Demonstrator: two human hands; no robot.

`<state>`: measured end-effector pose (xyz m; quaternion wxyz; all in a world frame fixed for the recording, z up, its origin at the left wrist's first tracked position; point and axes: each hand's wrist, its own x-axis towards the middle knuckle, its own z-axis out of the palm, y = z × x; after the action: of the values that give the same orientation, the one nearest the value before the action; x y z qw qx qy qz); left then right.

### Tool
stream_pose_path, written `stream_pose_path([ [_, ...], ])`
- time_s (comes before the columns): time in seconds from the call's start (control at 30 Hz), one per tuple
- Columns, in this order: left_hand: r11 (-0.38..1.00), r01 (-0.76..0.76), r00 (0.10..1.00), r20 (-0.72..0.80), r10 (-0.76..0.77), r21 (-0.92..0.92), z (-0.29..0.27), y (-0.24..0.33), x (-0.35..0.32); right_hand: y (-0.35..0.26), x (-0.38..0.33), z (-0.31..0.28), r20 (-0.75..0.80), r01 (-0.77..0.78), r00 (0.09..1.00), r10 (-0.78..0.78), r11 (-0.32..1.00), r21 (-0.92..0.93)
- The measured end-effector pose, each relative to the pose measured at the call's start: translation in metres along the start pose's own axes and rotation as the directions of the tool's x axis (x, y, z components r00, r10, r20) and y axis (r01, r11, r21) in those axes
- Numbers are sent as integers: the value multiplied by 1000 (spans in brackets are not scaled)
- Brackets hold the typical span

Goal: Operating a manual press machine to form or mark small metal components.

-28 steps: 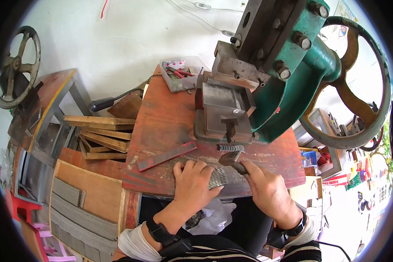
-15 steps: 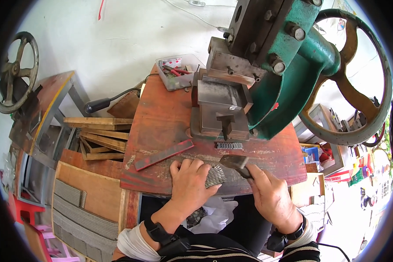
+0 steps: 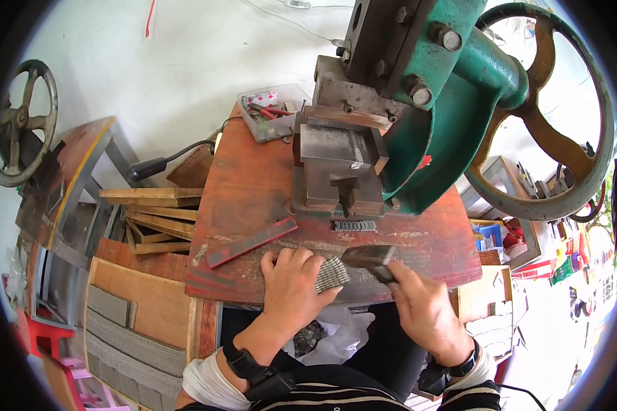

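My left hand (image 3: 289, 282) rests at the table's near edge, its fingers closed round a block of small ribbed grey metal pieces (image 3: 332, 275). The block sticks out between thumb and fingers. In my right hand (image 3: 424, 309) is a hammer, gripped by its handle close to the head. The dark metal hammer head (image 3: 367, 257) hovers just right of the block; whether they touch I cannot tell. Beyond the hands lies a short toothed metal strip (image 3: 354, 225). A red-edged flat bar (image 3: 252, 242) lies slantwise to the left.
A green hand press (image 3: 452, 137) with a big handwheel (image 3: 574, 154) stands on the reddish wooden table (image 3: 243, 171). Behind it sits a clear plastic box (image 3: 271, 129) with red-handled pliers. A wooden tray (image 3: 144, 274) of grey ribbed strips is at lower left.
The hammer head has tilted, showing more of its side, and stays close to the block. My left hand keeps its hold. The whole view has shifted slightly.
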<state>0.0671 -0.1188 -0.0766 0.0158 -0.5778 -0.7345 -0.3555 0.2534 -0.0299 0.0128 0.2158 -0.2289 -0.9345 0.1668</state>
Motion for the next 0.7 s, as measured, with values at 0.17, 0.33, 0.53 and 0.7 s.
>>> stream_pose_path([
  [0.17,999,-39,999,6,39,9,-4,-4,-4,49,-10,5,-67,-56,997,43,980,-193],
  [0.33,997,-75,997,8,75,-16,-2,-1,1,114,-21,16,-183,-24,981,-59,905,-425],
  [0.53,997,-63,998,9,63,41,-5,-4,-5,52,5,42,-44,340,927,-373,884,-321],
  [0.7,994,-91,996,-8,91,55,0,-2,1,42,12,60,35,387,916,-399,858,-337],
])
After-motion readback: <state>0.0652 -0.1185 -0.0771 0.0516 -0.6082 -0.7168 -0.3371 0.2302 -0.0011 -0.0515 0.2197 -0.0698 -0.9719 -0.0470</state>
